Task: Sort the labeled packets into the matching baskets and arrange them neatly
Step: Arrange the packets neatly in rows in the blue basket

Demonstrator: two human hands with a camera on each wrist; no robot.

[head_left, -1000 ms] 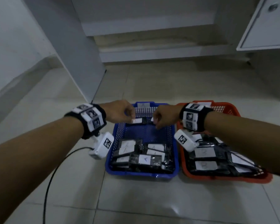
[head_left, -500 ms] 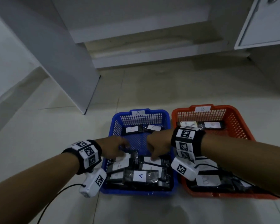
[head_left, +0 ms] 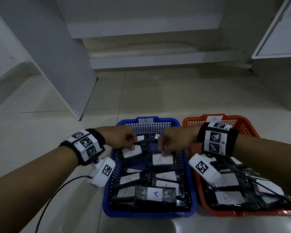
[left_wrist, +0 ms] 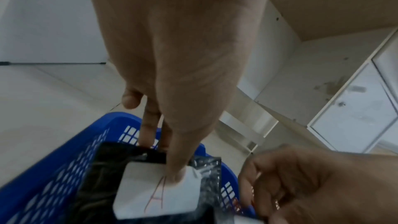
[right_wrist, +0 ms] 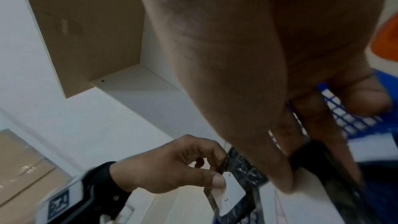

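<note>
A blue basket tagged A stands beside a red basket tagged B on the tiled floor. Both hold black packets with white labels. Over the blue basket's middle, my left hand pinches an A packet. In the left wrist view its thumb presses that packet's label, with fingers underneath. Close beside it, my right hand pinches another A packet. The right wrist view shows the thumb and fingers clamped on this black packet. Several A packets are piled at the basket's near end.
A white cabinet panel stands at the left and a cabinet door hangs open at the upper right. A black cable trails over the floor left of the blue basket. B packets fill the red basket's near half.
Both hands came back from the blue basket's far end to the near pile. Each has since picked up an A packet and lifted it towards the middle.
</note>
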